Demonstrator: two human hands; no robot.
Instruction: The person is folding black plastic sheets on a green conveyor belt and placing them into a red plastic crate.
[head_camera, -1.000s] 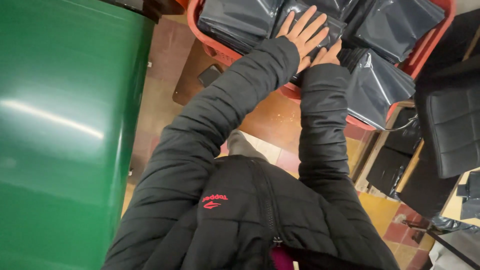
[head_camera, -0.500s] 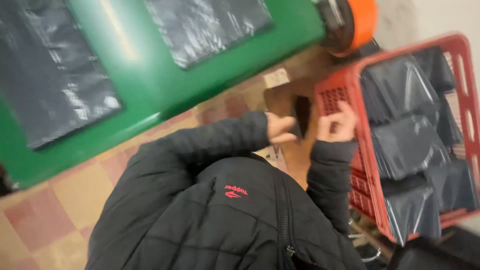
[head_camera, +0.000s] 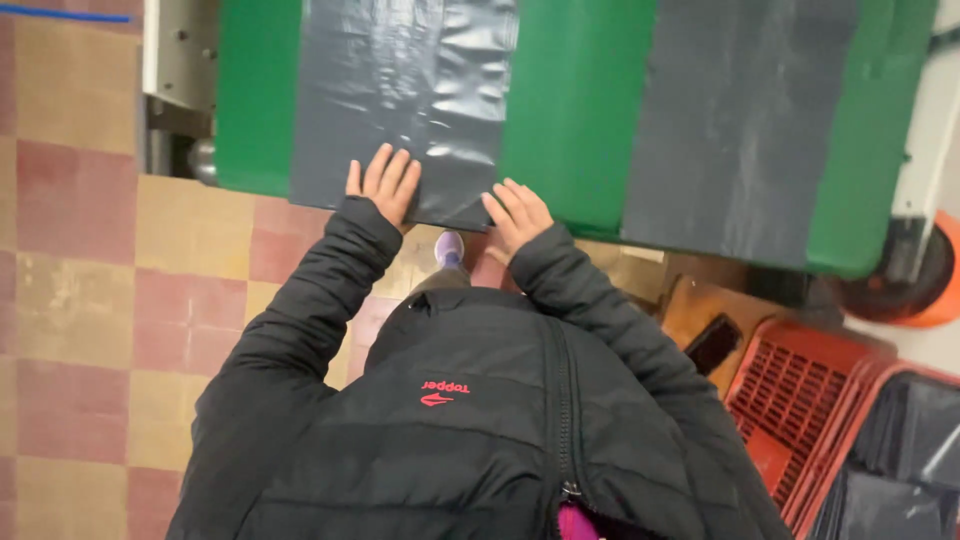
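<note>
Fingers of my left hand (head_camera: 384, 186) lie spread and flat on the near end of a grey plastic sheet (head_camera: 405, 95), palm down, thumb out to the side. That sheet runs away from me across a green table (head_camera: 570, 110), and its near edge hangs a little past the table's front edge, just under my fingertips. My right hand (head_camera: 520, 215) sits at the sheet's near right corner, fingers loosely open and slightly curled. From this angle I cannot tell whether they pinch the corner or only rest against it; it looks more like a touch than a grip. So the sheet lies ahead of both hands, with the left hand on top of it and the right at its edge.

A second grey sheet (head_camera: 745, 120) lies flat on the same table, off to the right and apart from the first, with bare green between them. Both my arms are in black padded jacket sleeves (head_camera: 300, 320). Below me the floor (head_camera: 80, 260) is tiled in red and yellow squares, and a pale shoe tip (head_camera: 449, 247) shows between my arms. To my right stands a red plastic crate (head_camera: 790, 385) with dark bags (head_camera: 900, 450) in a crate beside it.
</note>
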